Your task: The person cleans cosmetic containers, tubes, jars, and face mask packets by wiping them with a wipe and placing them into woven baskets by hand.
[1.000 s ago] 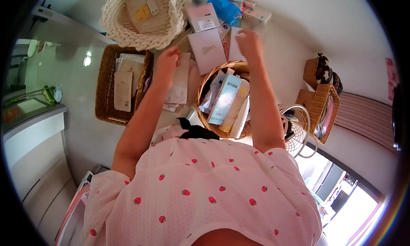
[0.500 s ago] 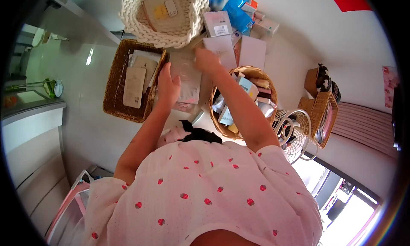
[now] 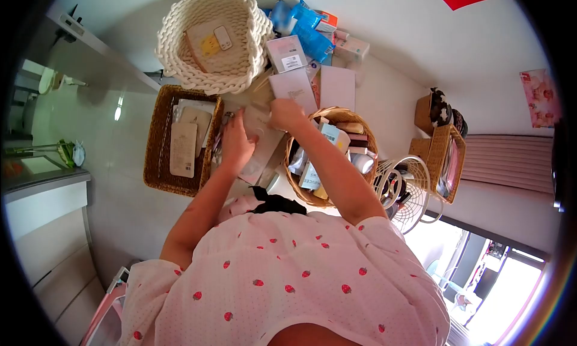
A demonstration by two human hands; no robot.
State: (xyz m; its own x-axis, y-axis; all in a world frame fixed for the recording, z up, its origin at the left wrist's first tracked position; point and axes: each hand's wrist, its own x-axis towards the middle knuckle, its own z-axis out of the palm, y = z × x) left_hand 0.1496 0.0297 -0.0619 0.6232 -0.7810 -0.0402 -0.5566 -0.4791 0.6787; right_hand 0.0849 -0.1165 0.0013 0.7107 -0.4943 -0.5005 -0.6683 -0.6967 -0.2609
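A flat, pale translucent pouch lies between my hands, tilted from its earlier angle. My right hand is closed at its upper right edge. On its left side rests my left hand, fingers stretched out and thumb apart; whether it presses on the pouch is hard to see. Just left of that hand stands a brown rectangular woven basket, holding several flat packets. Close to my right forearm is a round wicker basket filled with boxes, tubes and bottles.
A white chunky-knit basket with a flat pouch inside stands at the back. Beside it are pale boxes, a white box with a label and blue packs. A white wire basket and another wicker basket are at right.
The pouch has turned, and my left hand has moved over its left side. My right hand stays closed near its upper edge. The whole view has shifted slightly.
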